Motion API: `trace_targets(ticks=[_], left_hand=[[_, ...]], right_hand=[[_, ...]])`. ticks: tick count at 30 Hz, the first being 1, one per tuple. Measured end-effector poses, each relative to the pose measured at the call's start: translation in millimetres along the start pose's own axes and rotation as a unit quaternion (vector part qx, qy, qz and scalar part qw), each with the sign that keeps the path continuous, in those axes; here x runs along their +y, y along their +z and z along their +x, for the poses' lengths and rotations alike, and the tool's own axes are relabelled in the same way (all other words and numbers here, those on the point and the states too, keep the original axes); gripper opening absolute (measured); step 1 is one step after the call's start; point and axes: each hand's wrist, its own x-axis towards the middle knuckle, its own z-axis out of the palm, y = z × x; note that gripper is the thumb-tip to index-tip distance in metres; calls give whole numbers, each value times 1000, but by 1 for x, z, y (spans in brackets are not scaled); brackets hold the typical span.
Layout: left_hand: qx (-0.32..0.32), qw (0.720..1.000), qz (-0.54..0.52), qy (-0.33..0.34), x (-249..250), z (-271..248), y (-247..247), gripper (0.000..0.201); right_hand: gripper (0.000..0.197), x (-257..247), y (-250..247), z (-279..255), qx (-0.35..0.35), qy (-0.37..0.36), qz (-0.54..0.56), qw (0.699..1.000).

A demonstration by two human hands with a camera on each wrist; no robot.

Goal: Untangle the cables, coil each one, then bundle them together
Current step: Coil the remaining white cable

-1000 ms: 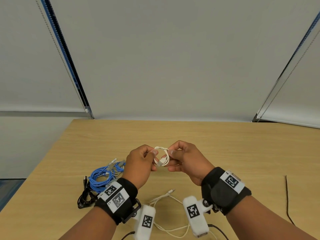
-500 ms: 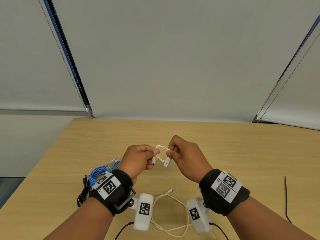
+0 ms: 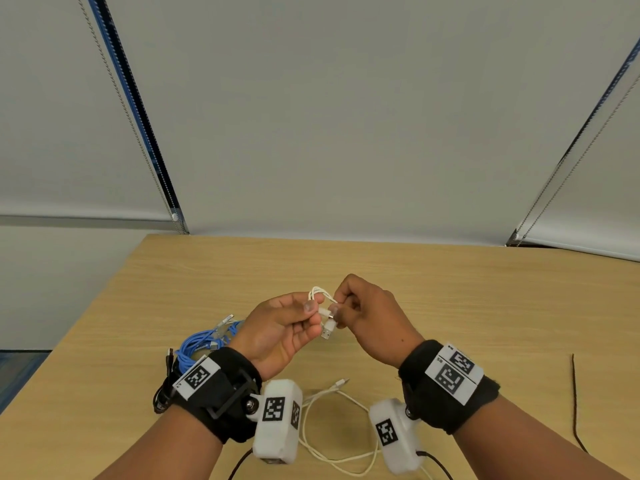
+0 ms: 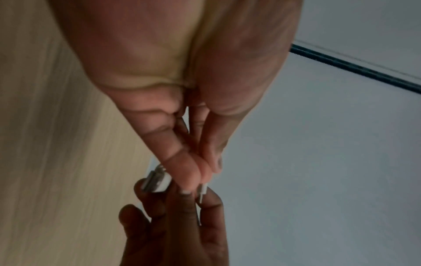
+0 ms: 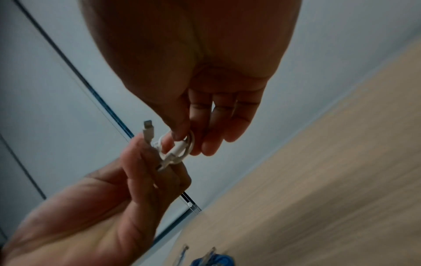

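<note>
Hands, left [image 3: 277, 332] and right [image 3: 367, 323], both pinch small coiled white cable [image 3: 320, 299] above table [image 3: 450, 289].

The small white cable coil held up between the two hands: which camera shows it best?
The right wrist view: the small white cable coil sits close and unhidden, loops and plugs distinct. The head view shows the same coil far smaller between the left hand and right hand. The left wrist view shows only a plug behind fingers.

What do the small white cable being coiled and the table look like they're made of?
White cable: looks like smooth plastic or rubber sheathing with a slight sheen; its USB plug ends in a metal-looking tip. Table: matte, light wood-grain surface, probably laminate rather than solid wood.
</note>
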Motion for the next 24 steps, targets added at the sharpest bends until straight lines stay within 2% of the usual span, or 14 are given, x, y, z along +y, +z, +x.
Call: trace_targets(ticks=[4, 6, 9, 12, 13, 14, 16, 17, 18, 20, 24], left_hand=[[64, 986, 143, 52, -2, 2, -5, 5], [104, 970, 205, 82, -5, 3, -6, 4], [149, 923, 323, 145, -12, 5, -2, 10], [155, 865, 435, 197, -14, 6, -2, 11], [146, 862, 440, 203, -14, 6, -3, 10], [130, 874, 423, 201, -13, 5, -3, 8], [81, 916, 354, 174, -11, 2, -5, 8], [59, 928, 333, 158, -10, 1, -7, 8], [48, 926, 343, 150, -9, 0, -9, 8], [49, 901, 407, 145, -6, 0, -14, 9], [89, 852, 492, 154, 2, 0, -28, 9]], right_hand=[[7, -4, 0, 3, -35, 44, 108, 993], [7, -6, 1, 5, -54, 70, 159, 983], [13, -5, 5, 6, -85, 113, 224, 964], [12, -2, 9, 7, -83, 124, 227, 962], [11, -1, 9, 7, -77, 126, 227, 963], [11, 0, 9, 8, -72, 127, 226, 963], [10, 2, 8, 9, -62, 119, 212, 968], [9, 3, 6, 10, -55, 111, 198, 972], [8, 4, 6, 10, -48, 102, 179, 977], [7, 6, 8, 10, -33, 89, 138, 986], [4, 12, 23, 6, -25, 69, 90, 993]])
